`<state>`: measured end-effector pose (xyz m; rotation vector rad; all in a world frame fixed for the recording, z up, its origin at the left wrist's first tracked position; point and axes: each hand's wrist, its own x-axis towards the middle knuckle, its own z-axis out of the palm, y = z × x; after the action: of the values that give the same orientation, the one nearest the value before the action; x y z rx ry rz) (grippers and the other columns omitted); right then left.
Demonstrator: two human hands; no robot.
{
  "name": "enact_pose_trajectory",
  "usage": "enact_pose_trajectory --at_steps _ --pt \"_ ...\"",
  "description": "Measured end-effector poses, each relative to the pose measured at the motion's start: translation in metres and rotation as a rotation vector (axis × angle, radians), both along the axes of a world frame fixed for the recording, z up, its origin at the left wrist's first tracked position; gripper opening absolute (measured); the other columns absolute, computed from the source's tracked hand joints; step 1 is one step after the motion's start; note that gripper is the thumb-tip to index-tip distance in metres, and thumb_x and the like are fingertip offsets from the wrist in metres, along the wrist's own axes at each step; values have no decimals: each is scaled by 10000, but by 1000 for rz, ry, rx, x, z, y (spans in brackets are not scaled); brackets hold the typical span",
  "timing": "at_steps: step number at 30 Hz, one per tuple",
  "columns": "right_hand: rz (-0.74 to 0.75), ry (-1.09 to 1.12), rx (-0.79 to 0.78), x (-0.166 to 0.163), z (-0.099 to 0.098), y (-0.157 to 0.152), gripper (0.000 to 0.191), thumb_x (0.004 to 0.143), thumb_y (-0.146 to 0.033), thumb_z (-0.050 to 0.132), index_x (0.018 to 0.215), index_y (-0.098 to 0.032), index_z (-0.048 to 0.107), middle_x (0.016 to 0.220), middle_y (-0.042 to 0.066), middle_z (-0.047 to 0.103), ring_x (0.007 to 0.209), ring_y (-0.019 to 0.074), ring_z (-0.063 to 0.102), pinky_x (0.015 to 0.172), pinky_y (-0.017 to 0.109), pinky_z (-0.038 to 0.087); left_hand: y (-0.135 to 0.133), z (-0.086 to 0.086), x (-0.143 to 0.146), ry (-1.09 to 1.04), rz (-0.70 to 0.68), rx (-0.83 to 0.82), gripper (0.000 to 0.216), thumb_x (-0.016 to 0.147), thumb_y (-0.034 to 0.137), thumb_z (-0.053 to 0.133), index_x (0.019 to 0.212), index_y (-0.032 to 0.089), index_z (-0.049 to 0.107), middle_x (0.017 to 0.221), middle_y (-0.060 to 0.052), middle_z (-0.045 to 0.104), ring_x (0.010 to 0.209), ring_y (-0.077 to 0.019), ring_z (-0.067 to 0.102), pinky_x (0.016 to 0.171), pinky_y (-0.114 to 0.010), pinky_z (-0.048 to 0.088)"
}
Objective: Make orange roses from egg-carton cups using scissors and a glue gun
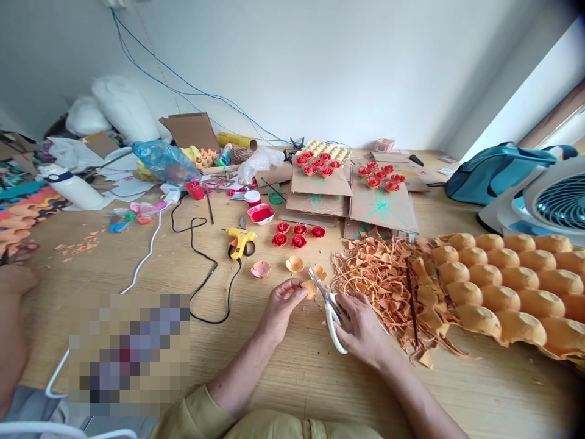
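Note:
Pinched in my left hand (282, 308) is a small orange egg-carton piece (309, 289). My right hand (361, 329) grips white-handled scissors (336, 323), whose blades reach up to the piece's right side. Just beyond the blades sits a cut orange carton cup (319, 272). Farther left lie another orange petal cup (295, 264) and a pinkish cup (261, 269). Behind them stand several red paper roses (299, 230). A heap of orange carton scraps (379, 280) spreads right of my right hand.
Egg trays (512, 274) fill the right side, near a fan (548, 195) and blue bag (498, 167). A yellow glue gun (239, 241) with its cord lies left of the roses. Cardboard (384, 210) carries more roses. Another person's arm (13, 317) rests at far left.

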<state>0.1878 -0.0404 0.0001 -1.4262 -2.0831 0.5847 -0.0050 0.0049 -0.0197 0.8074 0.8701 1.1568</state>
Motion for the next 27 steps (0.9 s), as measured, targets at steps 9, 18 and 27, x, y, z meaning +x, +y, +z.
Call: enact_pose_trajectory --at_steps 9,18,27 --pt "9 -196 72 0 0 -1 149 887 -311 561 790 -226 486 735 5 579 721 195 552 875 401 389 -1 7 0 -5 -3 33 241 697 327 838 831 166 717 785 4 699 781 -133 587 804 -259 431" --pt "47 -183 72 1 -1 0 112 903 -323 535 849 -230 505 776 21 603 736 209 571 940 451 382 -2 1 0 24 -55 25 219 728 322 821 853 162 739 834 -16 717 839 -153 603 871 -281 434" --pt "47 -174 112 1 -3 -1 151 847 -322 599 885 -230 486 835 34 604 807 235 587 1021 503 353 -4 0 -1 56 -140 84 168 787 298 779 868 156 742 882 -40 742 884 -179 625 911 -314 436"
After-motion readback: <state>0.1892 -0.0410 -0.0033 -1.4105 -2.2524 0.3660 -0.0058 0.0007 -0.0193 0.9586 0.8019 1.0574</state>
